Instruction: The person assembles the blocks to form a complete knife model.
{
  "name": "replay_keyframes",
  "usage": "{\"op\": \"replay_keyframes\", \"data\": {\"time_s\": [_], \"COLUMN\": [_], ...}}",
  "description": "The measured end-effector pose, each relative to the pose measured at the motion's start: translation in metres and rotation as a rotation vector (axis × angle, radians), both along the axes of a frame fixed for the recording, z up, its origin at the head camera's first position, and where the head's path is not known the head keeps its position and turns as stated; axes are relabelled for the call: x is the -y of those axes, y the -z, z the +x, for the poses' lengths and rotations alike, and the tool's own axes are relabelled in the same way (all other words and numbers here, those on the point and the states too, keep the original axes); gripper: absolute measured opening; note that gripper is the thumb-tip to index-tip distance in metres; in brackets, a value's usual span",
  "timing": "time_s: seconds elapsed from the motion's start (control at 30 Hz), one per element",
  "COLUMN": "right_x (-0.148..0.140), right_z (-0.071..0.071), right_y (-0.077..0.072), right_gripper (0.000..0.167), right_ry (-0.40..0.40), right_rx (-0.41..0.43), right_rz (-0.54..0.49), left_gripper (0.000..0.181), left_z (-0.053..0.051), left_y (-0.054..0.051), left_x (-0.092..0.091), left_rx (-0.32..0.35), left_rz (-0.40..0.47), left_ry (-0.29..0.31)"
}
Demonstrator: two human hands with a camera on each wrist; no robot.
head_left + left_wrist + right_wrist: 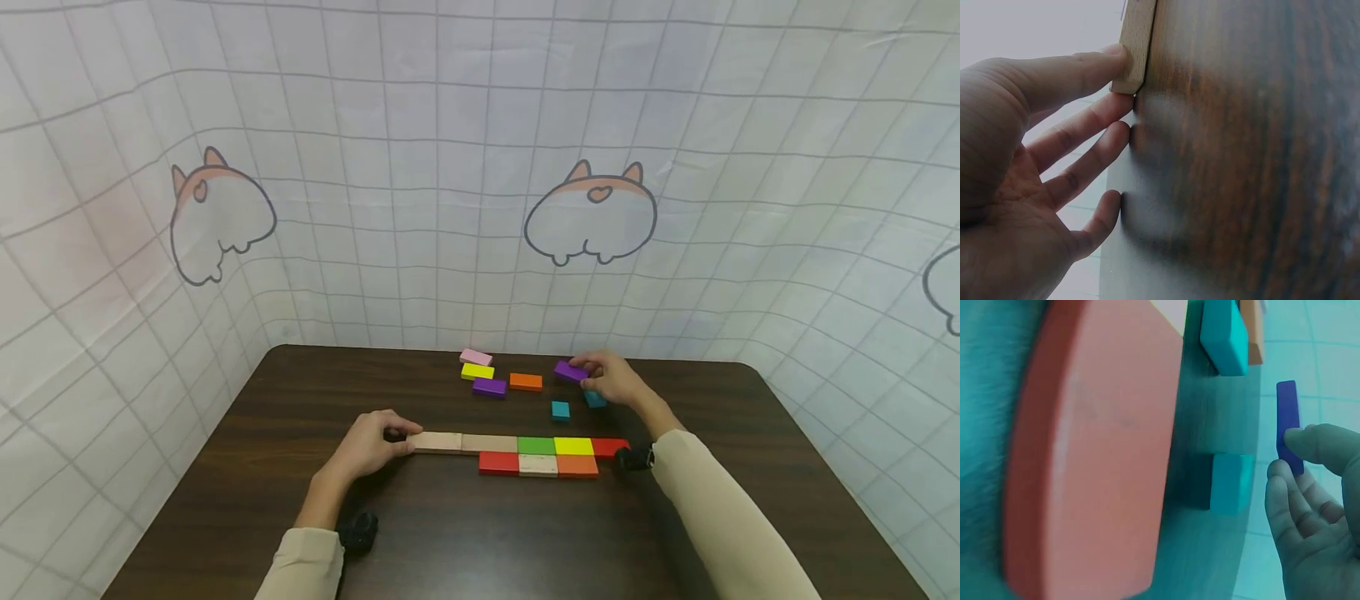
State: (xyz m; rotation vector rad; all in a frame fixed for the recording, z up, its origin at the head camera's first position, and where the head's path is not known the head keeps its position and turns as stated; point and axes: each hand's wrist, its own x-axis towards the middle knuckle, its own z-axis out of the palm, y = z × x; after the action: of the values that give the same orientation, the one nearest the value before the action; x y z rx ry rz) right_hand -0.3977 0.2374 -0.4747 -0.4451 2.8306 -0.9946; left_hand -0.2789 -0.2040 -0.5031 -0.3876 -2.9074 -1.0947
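Observation:
In the head view my left hand (366, 446) is at the left end of a row of flat blocks, thumb and a finger pinching the end of a plain wooden block (438, 442). The left wrist view shows the thumb against the side of that block (1135, 47), other fingertips on the table. My right hand (615, 382) pinches a purple block (568, 372) at the back right. In the right wrist view the purple block (1288, 415) sits between thumb and fingers. A blue block (595, 399) lies just below this hand, partly hidden by it.
The upper row continues with wooden, green (536, 447), yellow and red blocks. Below it run red (498, 463), pale and orange blocks. Behind lie loose pink (476, 357), yellow, purple, orange (526, 382) and blue (560, 410) blocks. A gridded curtain surrounds the table.

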Motion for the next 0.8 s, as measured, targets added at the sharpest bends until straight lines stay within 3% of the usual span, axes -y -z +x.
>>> {"op": "replay_keyframes", "data": {"time_s": [0.2, 0.43, 0.8], "right_x": [-0.007, -0.012, -0.010], "right_z": [0.022, 0.058, 0.111], "right_y": [-0.002, -0.006, 0.000], "right_gripper": [0.038, 0.037, 0.039], "right_ry": [-0.022, -0.094, -0.164], "right_rx": [-0.055, -0.120, -0.121], "right_rz": [-0.034, -0.098, -0.114], "left_gripper": [0.023, 0.023, 0.022], "left_z": [0.001, 0.001, 0.001], "left_y": [-0.001, -0.001, -0.002], "left_x": [0.001, 0.002, 0.000], "left_rx": [0.013, 0.005, 0.003], "left_rz": [0.011, 0.005, -0.009], "left_ry": [0.000, -0.005, -0.005]}}
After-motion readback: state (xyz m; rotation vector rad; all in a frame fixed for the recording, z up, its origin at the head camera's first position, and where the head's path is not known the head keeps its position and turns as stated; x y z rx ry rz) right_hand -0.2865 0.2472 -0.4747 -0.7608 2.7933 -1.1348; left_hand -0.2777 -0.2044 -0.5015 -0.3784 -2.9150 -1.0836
